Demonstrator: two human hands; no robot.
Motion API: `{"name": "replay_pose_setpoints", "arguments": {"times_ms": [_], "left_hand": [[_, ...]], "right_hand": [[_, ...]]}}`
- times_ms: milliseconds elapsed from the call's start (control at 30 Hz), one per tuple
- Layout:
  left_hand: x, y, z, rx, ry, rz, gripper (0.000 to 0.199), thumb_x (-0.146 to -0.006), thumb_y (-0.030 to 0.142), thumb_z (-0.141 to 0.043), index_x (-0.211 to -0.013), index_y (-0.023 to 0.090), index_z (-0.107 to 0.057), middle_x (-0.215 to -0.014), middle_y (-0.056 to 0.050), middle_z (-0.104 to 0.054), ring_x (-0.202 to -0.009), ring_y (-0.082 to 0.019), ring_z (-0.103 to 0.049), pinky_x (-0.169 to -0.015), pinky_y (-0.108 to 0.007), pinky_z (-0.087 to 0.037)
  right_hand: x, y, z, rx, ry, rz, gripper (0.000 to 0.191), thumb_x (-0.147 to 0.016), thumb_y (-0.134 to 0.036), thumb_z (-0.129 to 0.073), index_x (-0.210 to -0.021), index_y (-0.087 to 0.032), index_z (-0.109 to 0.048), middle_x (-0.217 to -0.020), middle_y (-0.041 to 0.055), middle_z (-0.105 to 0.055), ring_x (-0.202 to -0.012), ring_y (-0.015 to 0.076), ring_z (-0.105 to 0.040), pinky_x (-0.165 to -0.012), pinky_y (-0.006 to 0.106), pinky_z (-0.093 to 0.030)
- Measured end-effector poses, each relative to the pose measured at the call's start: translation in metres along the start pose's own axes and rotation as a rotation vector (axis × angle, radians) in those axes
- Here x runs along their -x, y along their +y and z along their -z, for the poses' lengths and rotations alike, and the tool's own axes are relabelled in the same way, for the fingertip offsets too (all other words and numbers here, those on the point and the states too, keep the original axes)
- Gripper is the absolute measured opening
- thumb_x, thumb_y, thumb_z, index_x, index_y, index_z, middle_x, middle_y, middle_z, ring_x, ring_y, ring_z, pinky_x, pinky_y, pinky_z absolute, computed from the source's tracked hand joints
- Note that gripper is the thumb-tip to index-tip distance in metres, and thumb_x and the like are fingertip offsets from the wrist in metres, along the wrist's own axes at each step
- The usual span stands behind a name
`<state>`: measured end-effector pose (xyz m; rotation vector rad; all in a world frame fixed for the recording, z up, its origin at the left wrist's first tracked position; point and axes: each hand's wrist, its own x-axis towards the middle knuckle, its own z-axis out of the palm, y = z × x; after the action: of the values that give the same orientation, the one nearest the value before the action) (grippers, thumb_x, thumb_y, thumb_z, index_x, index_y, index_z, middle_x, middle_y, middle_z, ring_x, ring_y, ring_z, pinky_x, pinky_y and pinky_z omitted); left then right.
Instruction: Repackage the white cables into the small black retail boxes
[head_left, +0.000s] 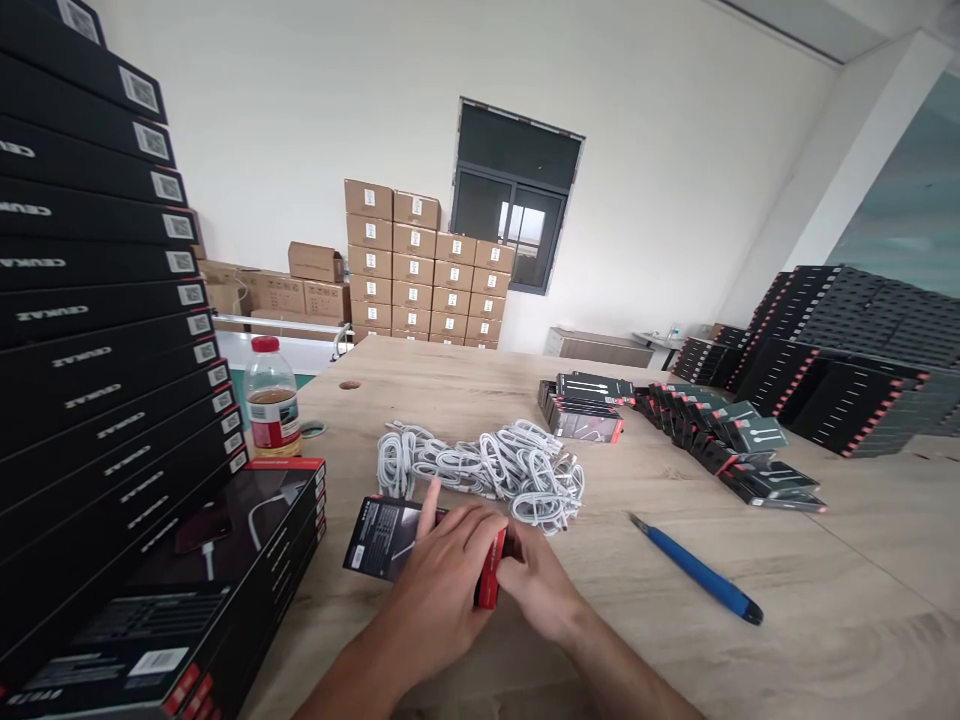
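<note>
A black and red cable box [380, 537] is held low over the near part of the table, between my hands. My left hand [450, 565] lies across it, fingers wrapped over its top and the index finger sticking up. At the box's red end, my right hand [544, 585] grips with thumb and bent fingers. What the fingers do on the far side is hidden. Just beyond the box lies a heap of coiled white-grey cables [487, 465], each looped into a bundle.
Tall stacks of black boxes [105, 300] rise at the left, beside a red-capped bottle [270, 400]. A blue-handled knife or pen-like tool [697, 570] lies at the right. Small boxes [585, 405] and a row of flat cartons [712, 430] stand farther back on the wooden table [420, 375].
</note>
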<state>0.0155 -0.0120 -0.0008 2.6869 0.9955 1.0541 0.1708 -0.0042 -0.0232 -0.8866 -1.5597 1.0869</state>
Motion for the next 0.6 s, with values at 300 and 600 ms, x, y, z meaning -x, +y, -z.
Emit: {"name": "replay_pose_setpoints", "arguments": {"times_ms": [300,600], "left_hand": [[-0.003,-0.002,-0.002,0.029,-0.013,0.029,0.052,-0.064,0.002,-0.055,-0.11,0.028,-0.056,-0.112,0.001,-0.069,-0.114,-0.022,-0.064,-0.127,-0.057,0.002],[0.0,-0.007,0.004,-0.015,0.051,0.071,0.06,-0.067,0.008,-0.06,-0.123,0.028,-0.052,-0.12,-0.001,-0.067,-0.116,-0.023,-0.062,-0.125,-0.053,-0.004]], "right_hand": [[0.0,-0.001,-0.004,-0.035,0.124,-0.05,0.011,-0.06,-0.021,-0.044,-0.065,-0.021,-0.054,-0.063,-0.0018,-0.051,-0.065,0.0162,-0.044,-0.061,0.027,-0.036],[0.001,0.007,0.007,-0.08,0.067,-0.073,0.008,-0.07,-0.023,-0.051,-0.071,-0.02,-0.057,-0.066,-0.0021,-0.054,-0.063,0.0148,-0.047,-0.058,0.026,-0.039]]}}
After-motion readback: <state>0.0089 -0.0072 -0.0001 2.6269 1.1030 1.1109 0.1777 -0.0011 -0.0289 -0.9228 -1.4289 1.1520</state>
